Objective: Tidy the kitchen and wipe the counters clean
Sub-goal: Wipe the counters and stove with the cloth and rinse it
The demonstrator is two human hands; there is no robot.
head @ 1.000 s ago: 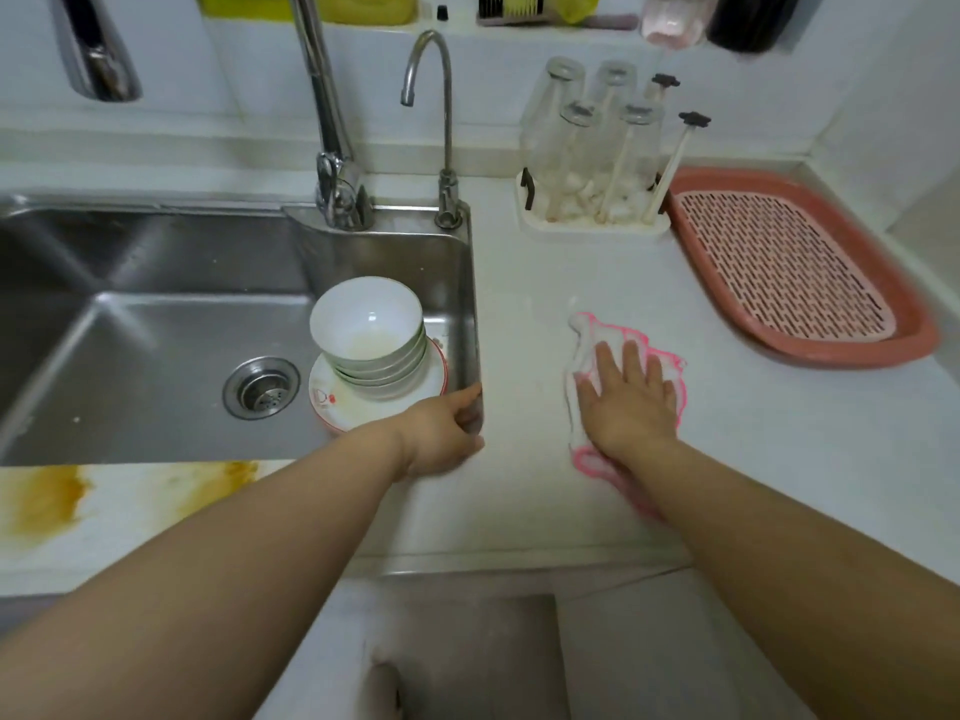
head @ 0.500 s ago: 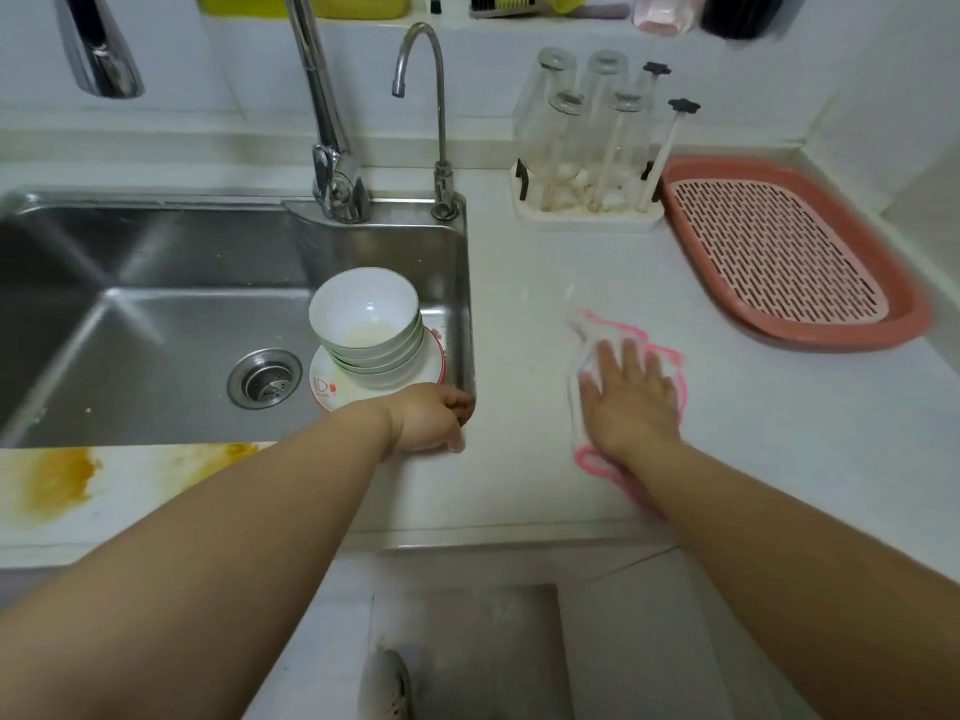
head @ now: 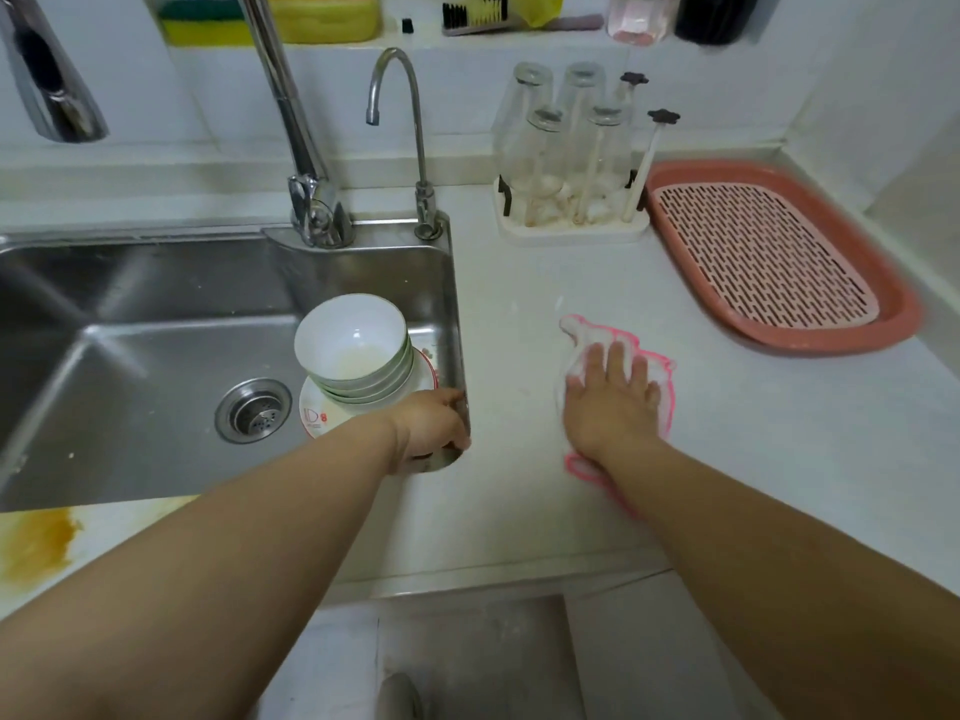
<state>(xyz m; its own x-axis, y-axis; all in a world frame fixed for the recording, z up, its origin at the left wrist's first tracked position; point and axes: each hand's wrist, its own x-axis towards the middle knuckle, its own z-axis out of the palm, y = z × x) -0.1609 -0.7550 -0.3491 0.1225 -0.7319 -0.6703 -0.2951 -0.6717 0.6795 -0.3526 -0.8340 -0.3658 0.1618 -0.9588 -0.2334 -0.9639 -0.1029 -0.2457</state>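
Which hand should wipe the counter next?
The right hand. It already presses flat on the pink-edged cloth on the counter, while the left hand is curled over the sink's rim.

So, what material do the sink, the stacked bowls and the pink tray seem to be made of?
Sink: brushed stainless steel, by its grey sheen and soft reflections. Stacked bowls: likely glazed ceramic, white and glossy, though melamine is possible. Pink tray: probably moulded plastic, matte, with a slotted insert.
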